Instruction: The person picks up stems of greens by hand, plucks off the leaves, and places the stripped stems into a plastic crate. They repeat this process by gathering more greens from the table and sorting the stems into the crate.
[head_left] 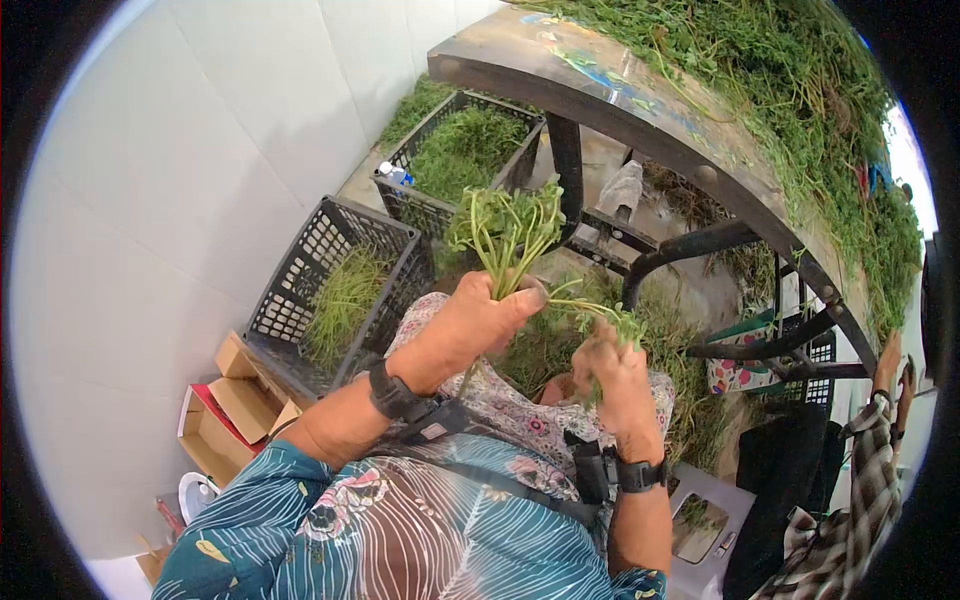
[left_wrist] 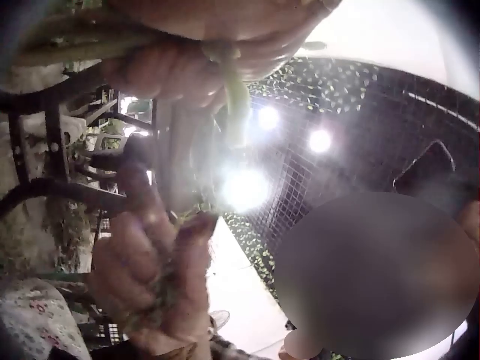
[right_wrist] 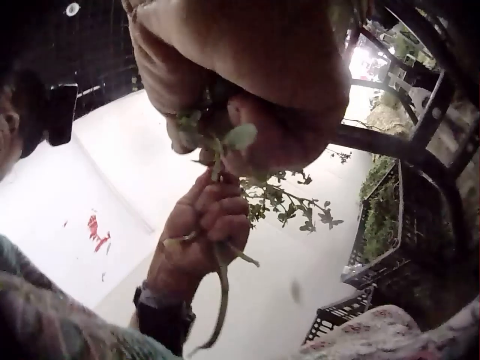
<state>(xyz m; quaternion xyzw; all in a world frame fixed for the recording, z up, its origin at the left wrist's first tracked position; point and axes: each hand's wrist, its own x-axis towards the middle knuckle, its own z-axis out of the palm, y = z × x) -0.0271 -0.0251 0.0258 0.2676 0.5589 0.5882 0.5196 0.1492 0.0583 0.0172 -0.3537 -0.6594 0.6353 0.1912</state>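
Observation:
My left hand (head_left: pixel 470 325) grips a bunch of leafy green stems (head_left: pixel 510 230), leaves fanning out above the thumb. A thinner sprig (head_left: pixel 570 300) stretches from this bunch towards my right hand (head_left: pixel 620 375), whose curled fingers pinch leafy greens (head_left: pixel 628 328). Both hands are over my lap, a short distance apart. In the right wrist view, small leaves (right_wrist: pixel 240 136) poke out from under the right hand (right_wrist: pixel 247 60), and bare stem ends (right_wrist: pixel 221 292) hang below the left fist (right_wrist: pixel 214 214). From the left wrist, the right hand (left_wrist: pixel 150 270) shows with bent fingers, partly blurred.
Two black crates with greens, a nearer one (head_left: pixel 400 290) and a farther one (head_left: pixel 415 205), stand along the white wall. A table (head_left: pixel 600 80) heaped with greens (head_left: pixel 770 60) curves ahead and right. Loose greens cover the floor. Cardboard boxes (head_left: pixel 215 430) lie left; another person's checkered sleeve (head_left: pixel 870 465) shows right.

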